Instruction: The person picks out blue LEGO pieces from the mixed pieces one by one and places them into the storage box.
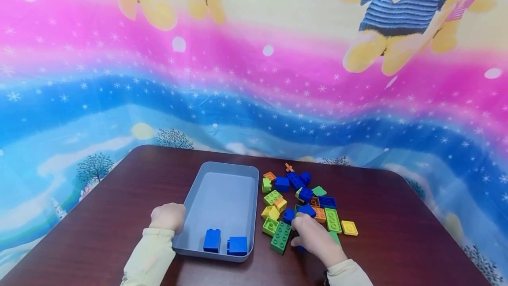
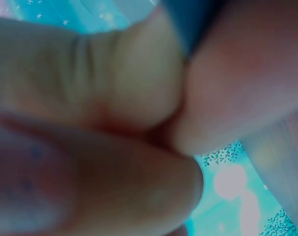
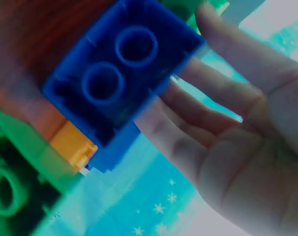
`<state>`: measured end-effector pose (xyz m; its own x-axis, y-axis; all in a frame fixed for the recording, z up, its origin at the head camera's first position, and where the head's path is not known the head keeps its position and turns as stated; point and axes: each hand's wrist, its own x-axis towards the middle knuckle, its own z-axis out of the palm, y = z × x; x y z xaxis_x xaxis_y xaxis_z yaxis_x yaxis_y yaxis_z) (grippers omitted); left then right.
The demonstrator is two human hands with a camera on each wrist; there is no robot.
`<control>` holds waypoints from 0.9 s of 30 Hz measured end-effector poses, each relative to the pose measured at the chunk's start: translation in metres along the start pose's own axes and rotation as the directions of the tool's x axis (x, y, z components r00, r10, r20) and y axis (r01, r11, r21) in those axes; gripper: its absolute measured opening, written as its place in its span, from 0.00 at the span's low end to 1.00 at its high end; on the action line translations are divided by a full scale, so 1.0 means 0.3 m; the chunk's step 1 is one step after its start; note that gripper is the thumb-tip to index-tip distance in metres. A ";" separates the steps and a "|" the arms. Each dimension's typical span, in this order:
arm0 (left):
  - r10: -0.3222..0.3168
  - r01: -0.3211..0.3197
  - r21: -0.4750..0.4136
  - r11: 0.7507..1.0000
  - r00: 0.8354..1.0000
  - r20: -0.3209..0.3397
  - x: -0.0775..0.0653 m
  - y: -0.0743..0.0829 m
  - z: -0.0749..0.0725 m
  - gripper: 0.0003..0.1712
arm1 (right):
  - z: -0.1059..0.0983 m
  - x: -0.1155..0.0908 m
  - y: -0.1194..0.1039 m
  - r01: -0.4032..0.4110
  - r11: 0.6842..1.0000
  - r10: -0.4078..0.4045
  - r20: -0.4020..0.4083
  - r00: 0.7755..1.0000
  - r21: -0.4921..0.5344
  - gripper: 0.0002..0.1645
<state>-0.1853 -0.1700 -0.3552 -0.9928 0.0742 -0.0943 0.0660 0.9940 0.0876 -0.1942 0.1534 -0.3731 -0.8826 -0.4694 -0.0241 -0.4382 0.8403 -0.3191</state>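
Observation:
At the left wall of a grey-blue plastic tray (image 1: pixel 222 197) my left hand (image 1: pixel 168 217) grips the rim. In the left wrist view the thumb and fingers (image 2: pixel 139 182) press together with a dark edge between them. Two blue toy bricks, one upright (image 1: pixel 212 240) and one on its side (image 1: pixel 237 246), lie in the tray's near end. My right hand (image 1: pixel 315 237) reaches into the loose bricks right of the tray. The right wrist view shows its fingers spread behind a blue brick (image 3: pixel 124 69) with its hollow underside showing. The thumb stays apart from that brick.
Loose bricks cover the table (image 1: pixel 381 215) right of the tray: a green brick (image 1: pixel 281 236), a light green brick (image 1: pixel 332 220), a yellow piece (image 1: pixel 349 228), an orange cross-shaped piece (image 1: pixel 289 167) and several blue ones. A printed cloth (image 1: pixel 254 78) hangs behind the table.

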 end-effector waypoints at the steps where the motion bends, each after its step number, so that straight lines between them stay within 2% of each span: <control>1: 0.001 -0.001 0.003 1.000 1.000 -0.001 0.000 0.000 0.000 0.08 | -0.006 -0.003 0.001 0.004 1.000 -0.003 0.030 1.000 -0.005 0.13; 5: 0.002 -0.002 0.008 1.000 1.000 0.001 0.001 0.000 -0.001 0.08 | -0.028 -0.020 -0.005 -0.021 0.999 0.027 0.142 0.989 -0.043 0.13; 8: 0.000 0.000 0.009 1.000 1.000 0.002 0.000 0.000 -0.001 0.07 | -0.028 -0.029 -0.009 -0.030 0.996 0.044 0.159 0.986 -0.087 0.14; 15: 0.000 0.001 0.001 1.000 1.000 -0.005 -0.001 0.000 0.002 0.06 | -0.011 -0.029 0.007 0.087 0.990 -0.081 0.059 0.995 -0.110 0.15; 20: 0.003 -0.003 0.001 1.000 1.000 -0.017 -0.002 0.000 0.003 0.05 | -0.012 -0.019 0.000 0.076 0.992 -0.073 0.029 0.997 -0.104 0.12; 27: 0.000 0.000 -0.002 1.000 1.000 -0.016 -0.002 0.000 0.002 0.05 | -0.022 0.000 -0.026 0.065 0.985 -0.085 -0.120 0.989 -0.161 0.10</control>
<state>-0.1848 -0.1701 -0.3557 -0.9943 0.0727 -0.0786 0.0656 0.9938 0.0893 -0.1917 0.1487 -0.3644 -0.8563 -0.5031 0.1167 -0.5162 0.8407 -0.1635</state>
